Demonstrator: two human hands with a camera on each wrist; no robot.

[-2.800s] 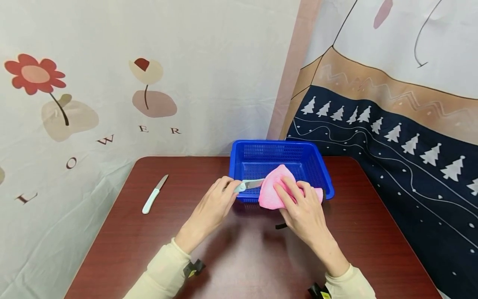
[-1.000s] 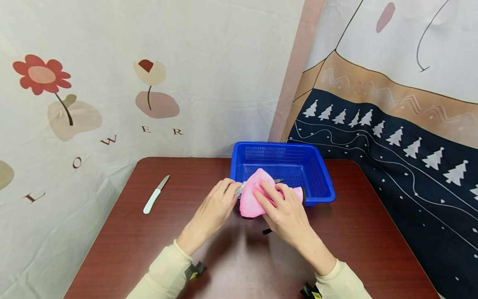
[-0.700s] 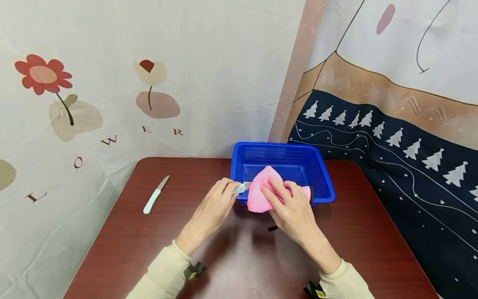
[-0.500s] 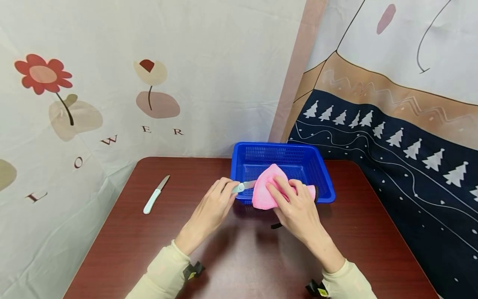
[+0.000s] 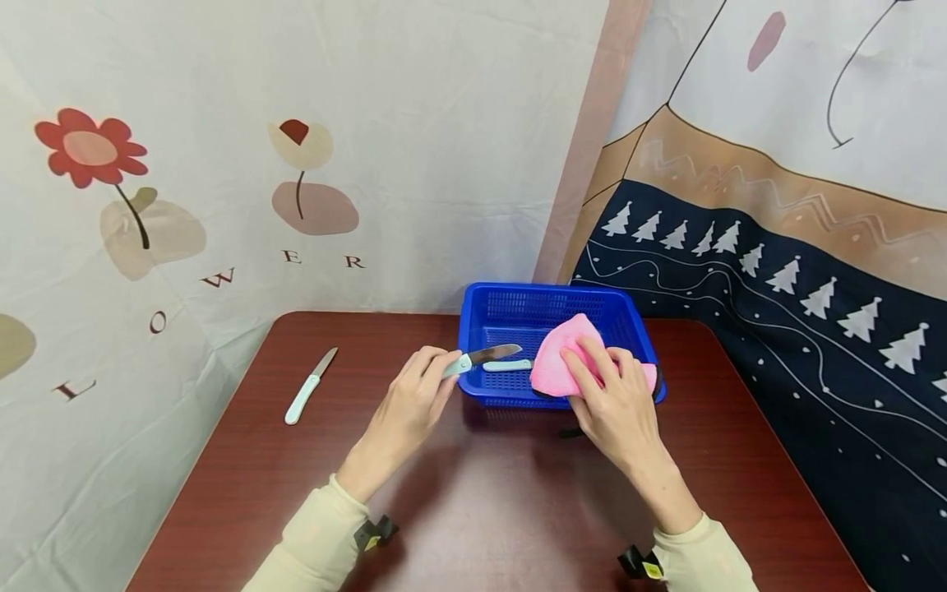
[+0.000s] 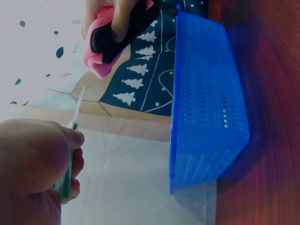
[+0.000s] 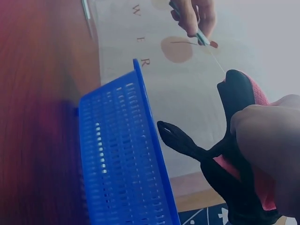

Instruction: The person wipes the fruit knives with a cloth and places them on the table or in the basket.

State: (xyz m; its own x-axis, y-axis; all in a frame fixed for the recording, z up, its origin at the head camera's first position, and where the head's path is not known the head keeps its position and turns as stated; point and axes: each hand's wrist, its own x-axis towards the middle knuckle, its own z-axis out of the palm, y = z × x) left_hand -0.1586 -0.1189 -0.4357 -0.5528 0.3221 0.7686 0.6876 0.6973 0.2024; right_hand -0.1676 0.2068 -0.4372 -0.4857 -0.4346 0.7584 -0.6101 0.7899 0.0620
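Observation:
My left hand [image 5: 403, 407] grips a small knife [image 5: 497, 353] by its pale mint handle, the blade pointing right over the blue basket [image 5: 547, 288]. In my right hand [image 5: 620, 407] is a bunched pink cloth [image 5: 564, 355], pinched between thumb and fingers just right of the blade tip. The right wrist view shows the black edging and a black loop [image 7: 180, 140] of the cloth. Inside the basket lies a second knife [image 5: 506, 366] with the same pale handle; the cloth hides its blade. Both hands are raised above the basket's near rim.
A third knife [image 5: 311, 386], white-handled, lies on the left part of the brown table [image 5: 244, 485]. The basket stands at the table's back edge, close to the printed curtain [image 5: 414, 164] behind it.
The cloth first moved left over the blade, then slid right and off its tip, baring the blade. My left hand shifted slightly left. The knife in the basket came into view.

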